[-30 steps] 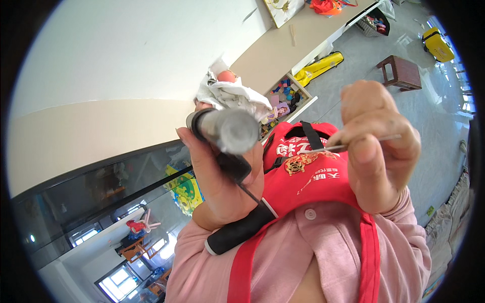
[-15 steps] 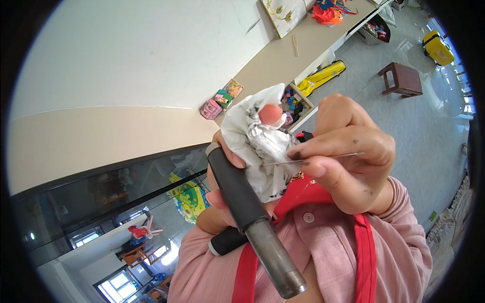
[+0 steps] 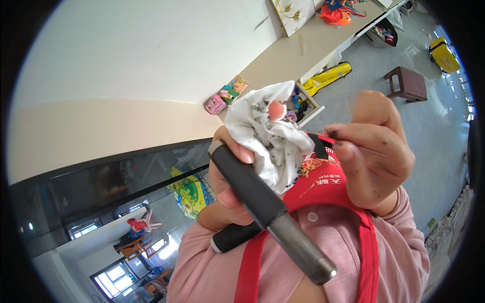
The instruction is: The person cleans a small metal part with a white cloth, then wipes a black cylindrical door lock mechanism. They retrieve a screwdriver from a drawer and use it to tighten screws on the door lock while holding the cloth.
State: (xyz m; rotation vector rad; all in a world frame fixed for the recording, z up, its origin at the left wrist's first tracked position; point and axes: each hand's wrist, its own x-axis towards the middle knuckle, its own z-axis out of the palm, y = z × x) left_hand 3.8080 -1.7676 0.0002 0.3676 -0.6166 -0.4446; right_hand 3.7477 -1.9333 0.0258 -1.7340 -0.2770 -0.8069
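Observation:
My left hand [image 3: 227, 171] is wrapped round a thick black tube [image 3: 247, 184] with a bare dull-metal end that points down to the right. The same hand also carries a crumpled white cloth or tissue [image 3: 275, 144] with dark smudges. A rounded pink fingertip-like spot shows through its folds. My right hand [image 3: 379, 151], raised to the right of the cloth and apart from it, pinches a thin metal needle [image 3: 371, 151] between thumb and forefinger. Only a short length of the needle shows. Dark stains mark those fingertips. A second black cylinder [image 3: 235, 237] with a pale rim sits below my left hand.
Beyond the cloth, an open drawer [image 3: 314, 112] holds small coloured items. Small boxes [image 3: 232, 90] stand on the long beige counter [image 3: 283, 50]. A brown stool [image 3: 409, 83] and yellow case [image 3: 444, 54] are on the grey floor. A red apron [image 3: 323, 187] covers my chest.
My right hand has drawn away to the right with the needle, whose tip was at the cloth before. The tube's metal end has swung right and up.

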